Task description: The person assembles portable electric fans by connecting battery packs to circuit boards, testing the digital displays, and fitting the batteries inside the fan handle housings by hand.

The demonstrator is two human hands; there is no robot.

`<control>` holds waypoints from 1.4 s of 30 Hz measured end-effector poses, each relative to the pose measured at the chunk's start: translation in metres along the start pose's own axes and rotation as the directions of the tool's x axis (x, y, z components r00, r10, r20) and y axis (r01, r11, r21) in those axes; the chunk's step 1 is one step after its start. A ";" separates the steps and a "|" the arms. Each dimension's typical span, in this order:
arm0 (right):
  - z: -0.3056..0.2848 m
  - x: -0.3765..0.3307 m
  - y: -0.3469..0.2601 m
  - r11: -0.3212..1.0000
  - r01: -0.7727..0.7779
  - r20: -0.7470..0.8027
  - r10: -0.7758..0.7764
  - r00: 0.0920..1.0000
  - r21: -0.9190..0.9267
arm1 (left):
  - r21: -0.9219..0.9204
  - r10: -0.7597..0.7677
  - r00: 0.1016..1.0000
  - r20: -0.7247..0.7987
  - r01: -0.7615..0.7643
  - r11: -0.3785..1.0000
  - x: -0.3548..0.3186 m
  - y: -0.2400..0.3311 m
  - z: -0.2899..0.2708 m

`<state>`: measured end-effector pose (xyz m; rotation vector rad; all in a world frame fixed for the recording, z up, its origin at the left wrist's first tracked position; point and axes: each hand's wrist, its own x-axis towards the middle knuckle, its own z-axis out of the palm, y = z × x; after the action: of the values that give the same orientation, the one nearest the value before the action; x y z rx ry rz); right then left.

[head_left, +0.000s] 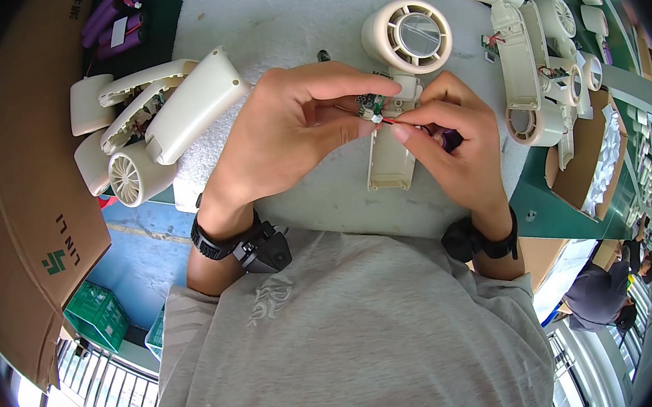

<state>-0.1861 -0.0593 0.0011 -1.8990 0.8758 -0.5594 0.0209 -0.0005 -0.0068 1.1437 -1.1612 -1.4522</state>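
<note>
A small green circuit board (pixel 368 105) is pinched between the thumb and fingers of my left hand (pixel 288 129). At the board's lower edge sits a white plug (pixel 377 119) with red and black wires; whether it is fully seated I cannot tell. My right hand (pixel 456 134) pinches those wires close to the plug. A purple battery cell (pixel 451 140) shows partly behind its fingers. Under both hands lies an opened cream handheld fan, its round head (pixel 408 37) at the far end and its hollow handle shell (pixel 390 159) nearer me.
A white foam mat (pixel 287 21) covers the table's middle. Several cream fan housings (pixel 194 110) are piled at left, with purple battery cells (pixel 121 31) behind. More opened fans (pixel 516 55) lie at right beside an open carton (pixel 609 155). A tall cardboard box (pixel 22 191) stands left.
</note>
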 end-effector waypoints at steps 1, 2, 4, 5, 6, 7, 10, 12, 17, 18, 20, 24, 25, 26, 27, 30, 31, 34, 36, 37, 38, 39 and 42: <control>0.000 0.000 0.000 1.000 0.000 0.003 0.000 1.000 -0.003 | 0.000 0.000 1.000 0.000 0.000 1.000 0.000 0.001 -0.001; -0.001 0.000 0.001 1.000 0.000 0.006 0.000 1.000 -0.006 | 0.012 -0.014 1.000 0.011 0.014 1.000 0.000 0.003 -0.001; -0.001 0.000 0.000 1.000 -0.003 0.010 0.003 1.000 -0.005 | 0.039 -0.043 0.999 0.033 0.042 0.998 0.001 0.005 -0.002; -0.001 0.000 0.000 1.000 -0.005 0.013 0.005 1.000 -0.004 | 0.038 -0.043 0.999 0.032 0.042 0.998 0.001 0.005 -0.001; -0.001 0.001 0.000 1.000 -0.007 0.016 0.007 1.000 -0.003 | -0.043 -0.057 0.998 0.007 0.057 0.997 0.001 0.004 0.000; -0.001 0.001 0.000 1.000 -0.007 0.016 0.007 1.000 -0.003 | -0.123 -0.074 0.997 -0.019 0.071 0.990 0.002 0.005 0.002; -0.001 0.001 0.000 1.000 -0.010 0.021 0.010 1.000 0.012 | -0.165 -0.073 0.996 -0.052 0.063 0.984 0.001 0.002 0.003; -0.001 0.000 0.001 1.000 0.000 0.018 0.000 1.000 0.009 | -0.088 -0.031 0.997 -0.067 0.025 0.996 0.000 0.000 0.004; 0.001 -0.002 0.004 0.998 0.052 0.003 -0.052 0.999 -0.025 | -0.010 -0.092 0.995 0.028 0.092 0.996 0.000 0.005 0.000; 0.001 -0.002 0.005 0.997 0.068 0.001 -0.068 0.998 -0.039 | 0.017 -0.080 0.997 0.019 0.080 0.997 0.000 0.005 0.000; 0.001 -0.003 0.009 0.991 0.121 0.003 -0.121 0.993 -0.057 | 0.071 -0.056 0.998 0.002 0.056 0.996 0.000 0.004 0.000; 0.004 -0.004 0.012 0.980 0.191 -0.058 -0.194 0.979 -0.058 | 0.180 0.122 0.992 0.019 -0.124 0.976 0.003 0.000 0.001; 0.007 -0.005 0.011 0.987 0.158 -0.121 -0.159 0.980 -0.018 | 0.180 0.123 0.992 0.021 -0.125 0.976 0.003 0.000 0.002; 0.009 -0.004 0.010 0.992 0.127 -0.183 -0.120 0.976 0.024 | 0.199 0.131 0.991 0.013 -0.131 0.971 0.003 0.000 0.003; 0.011 -0.004 0.008 0.992 0.127 -0.181 -0.121 0.976 0.023 | 0.218 0.139 0.990 0.003 -0.136 0.966 0.003 0.000 0.004; 0.014 -0.002 -0.001 0.999 0.028 -0.229 -0.023 0.973 0.020 | 0.229 0.131 0.991 -0.032 -0.121 0.966 0.002 0.000 0.008; 0.014 -0.002 0.000 0.999 0.028 -0.227 -0.023 0.974 0.020 | 0.220 0.115 0.992 -0.054 -0.100 0.970 0.001 -0.001 0.009; 0.013 -0.001 0.002 0.990 0.110 -0.229 -0.127 0.965 -0.086 | 0.219 0.111 0.992 -0.056 -0.096 0.971 0.001 -0.001 0.007; 0.012 -0.002 0.003 0.988 0.120 -0.215 -0.140 0.967 -0.101 | 0.240 0.134 0.991 -0.011 -0.127 0.962 0.002 0.000 0.004; 0.011 -0.002 0.003 0.985 0.130 -0.203 -0.152 0.967 -0.116 | 0.238 0.133 0.991 -0.012 -0.127 0.963 0.002 0.000 0.003; 0.011 -0.002 0.003 0.981 0.140 -0.192 -0.164 0.968 -0.131 | 0.260 0.150 0.989 -0.005 -0.144 0.955 0.002 -0.001 0.002; 0.012 -0.002 0.003 0.981 0.139 -0.190 -0.163 0.968 -0.132 | 0.282 0.167 0.986 0.003 -0.161 0.946 0.003 -0.001 0.001; 0.013 -0.001 0.002 0.992 0.071 -0.243 -0.093 0.966 -0.101 | 0.303 0.179 0.984 -0.008 -0.168 0.938 0.002 -0.002 0.002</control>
<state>-0.1786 -0.0513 -0.0069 -1.9832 0.9995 -0.8331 0.0189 -0.0025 -0.0088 1.2321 -1.4563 -1.1405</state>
